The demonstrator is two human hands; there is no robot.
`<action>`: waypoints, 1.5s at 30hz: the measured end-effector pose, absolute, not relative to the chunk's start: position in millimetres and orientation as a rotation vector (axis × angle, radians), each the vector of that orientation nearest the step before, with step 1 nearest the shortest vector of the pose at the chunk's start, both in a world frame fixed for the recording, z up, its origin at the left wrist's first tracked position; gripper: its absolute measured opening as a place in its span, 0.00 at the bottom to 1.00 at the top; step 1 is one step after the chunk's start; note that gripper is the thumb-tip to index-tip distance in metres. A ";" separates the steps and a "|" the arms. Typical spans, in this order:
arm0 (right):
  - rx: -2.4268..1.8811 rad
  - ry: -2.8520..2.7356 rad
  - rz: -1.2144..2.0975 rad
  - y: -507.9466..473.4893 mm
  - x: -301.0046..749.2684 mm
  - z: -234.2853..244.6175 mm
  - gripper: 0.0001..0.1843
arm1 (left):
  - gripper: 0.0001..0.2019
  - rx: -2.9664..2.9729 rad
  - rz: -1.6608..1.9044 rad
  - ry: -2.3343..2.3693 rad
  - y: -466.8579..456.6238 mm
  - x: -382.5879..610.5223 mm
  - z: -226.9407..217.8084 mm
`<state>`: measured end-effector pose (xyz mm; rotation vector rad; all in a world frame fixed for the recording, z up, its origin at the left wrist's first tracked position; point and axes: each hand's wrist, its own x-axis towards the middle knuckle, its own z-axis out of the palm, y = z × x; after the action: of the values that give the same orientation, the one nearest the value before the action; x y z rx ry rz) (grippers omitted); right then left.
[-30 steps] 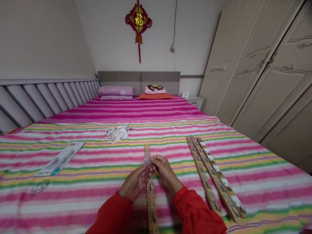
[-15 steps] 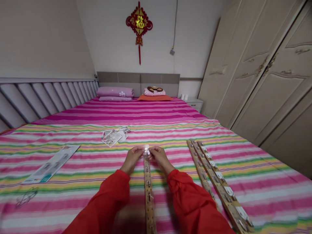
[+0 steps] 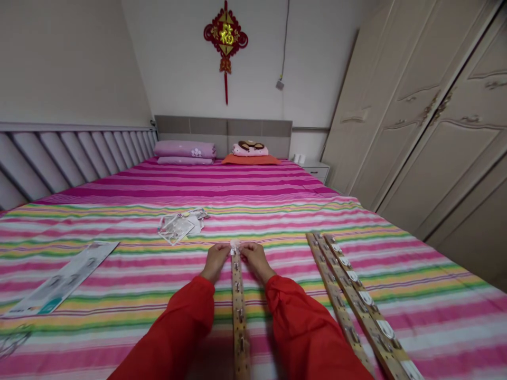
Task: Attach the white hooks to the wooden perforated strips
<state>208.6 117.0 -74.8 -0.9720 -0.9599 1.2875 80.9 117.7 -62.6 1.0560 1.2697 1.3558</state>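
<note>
In the middle of the bed lies a narrow wooden strip [image 3: 239,301] with small metal hooks spaced along it. At its far end is a small white piece [image 3: 235,246], partly clear, with a bit of metal on it. My left hand [image 3: 216,259] pinches this piece from the left, fingers closed. From the other side my right hand [image 3: 255,258] pinches it too, thumb and fingertips together. Fingertips hide its edges, and I cannot tell whether it is fixed to the strip.
Similar wooden strips [image 3: 361,303] lie to the right, one bearing several white round pads [image 3: 366,298]. Left of my hands are clear packets [image 3: 180,226], a long printed card [image 3: 65,277] and a thin wire tangle [image 3: 15,340]. Folded bedding [image 3: 185,149] sits by the headboard [image 3: 202,126].
The view has shifted slightly, so the things at left and right sit farther out in the picture. Both hands stay at the strip's far end, still pinching the white piece.
</note>
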 end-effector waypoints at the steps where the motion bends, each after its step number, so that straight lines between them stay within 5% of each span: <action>1: -0.970 -0.960 1.280 117.4 208.4 -76.7 0.04 | 0.09 1.063 1.359 1.275 119.4 81.5 -64.7; 18: -1.045 -0.984 1.188 125.1 204.4 -100.9 0.03 | 0.06 1.071 1.381 1.316 123.4 85.3 -81.3; 27: -1.126 -1.054 1.115 130.0 203.9 -112.0 0.14 | 0.19 1.082 1.384 1.335 122.3 80.2 -94.2; 34: -1.167 -1.213 1.045 127.6 206.1 -109.7 0.10 | 0.09 1.130 1.307 1.267 119.3 79.9 -92.0; 45: -1.176 -1.324 1.144 133.1 205.0 -106.5 0.10 | 0.12 1.139 1.162 1.189 126.8 80.5 -93.9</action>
<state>205.0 133.1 -106.5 -1.1757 -1.3245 1.1435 80.5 126.8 -93.9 1.1395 1.1892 1.1618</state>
